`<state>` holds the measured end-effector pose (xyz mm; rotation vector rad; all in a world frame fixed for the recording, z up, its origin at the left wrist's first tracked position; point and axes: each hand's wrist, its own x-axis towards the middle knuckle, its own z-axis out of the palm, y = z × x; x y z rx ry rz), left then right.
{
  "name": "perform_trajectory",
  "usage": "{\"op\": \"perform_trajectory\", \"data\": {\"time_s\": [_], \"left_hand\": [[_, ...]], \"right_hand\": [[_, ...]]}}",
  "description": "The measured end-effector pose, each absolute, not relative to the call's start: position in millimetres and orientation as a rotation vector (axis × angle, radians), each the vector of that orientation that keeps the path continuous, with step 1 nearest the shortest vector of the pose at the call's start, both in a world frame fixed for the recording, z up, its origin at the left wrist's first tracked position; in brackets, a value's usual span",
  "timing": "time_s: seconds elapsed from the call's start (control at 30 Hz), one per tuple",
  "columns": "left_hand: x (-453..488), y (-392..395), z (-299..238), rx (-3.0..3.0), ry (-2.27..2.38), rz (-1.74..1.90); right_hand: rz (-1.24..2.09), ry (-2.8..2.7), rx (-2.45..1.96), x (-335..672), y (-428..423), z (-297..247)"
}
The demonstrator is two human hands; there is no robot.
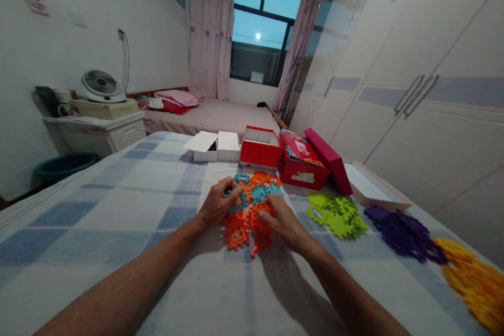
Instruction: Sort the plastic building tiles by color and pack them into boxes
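A pile of orange and teal interlocking plastic pieces, flat with notched edges, lies on the checked cloth in front of me. My left hand (pixel 221 200) is at the pile's left side, fingers curled and closed over teal pieces (pixel 241 202); what they pinch is hidden. On the right side, my right hand (pixel 284 219) has its thumb and fingers closed around the edge of an orange interlocking piece (pixel 255 216). Another teal piece (pixel 263 192) lies between the hands. Nearer to me are more orange pieces (pixel 237 239), resting on the cloth.
To the right lie heaps of green pieces (pixel 339 216), purple pieces (pixel 405 233) and yellow-orange pieces (pixel 474 283). Behind the pile stand white boxes (pixel 228 146), an open red box (pixel 260 156), a printed red box (pixel 303 174) with a leaning lid (pixel 333 163), and a shallow tray (pixel 388 203).
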<state>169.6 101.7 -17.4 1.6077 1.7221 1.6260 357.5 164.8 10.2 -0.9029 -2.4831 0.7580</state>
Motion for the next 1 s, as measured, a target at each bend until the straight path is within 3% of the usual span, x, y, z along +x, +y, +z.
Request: {"op": "perform_trajectory", "data": {"time_s": [0.27,0.57,0.8,1.0], "left_hand": [[141.9,111.6,-24.2,1.29,2.058,1.792],[129.0,120.2,-41.7,1.18,2.228,1.722],[141.6,123.2,-49.6,1.263,2.318,1.697],[151.0,126.9,-56.0,1.378,2.318,1.712]], "right_hand": [[0.629,-2.494,-0.946,353.4,152.9,10.4],[1.259,-2.206,-0.837,350.7,145.2,19.2],[0.817,-2.394,-0.896,321.9,127.2,-11.4],[0.904,-2.383,-0.937,317.8,123.6,-14.3]]}}
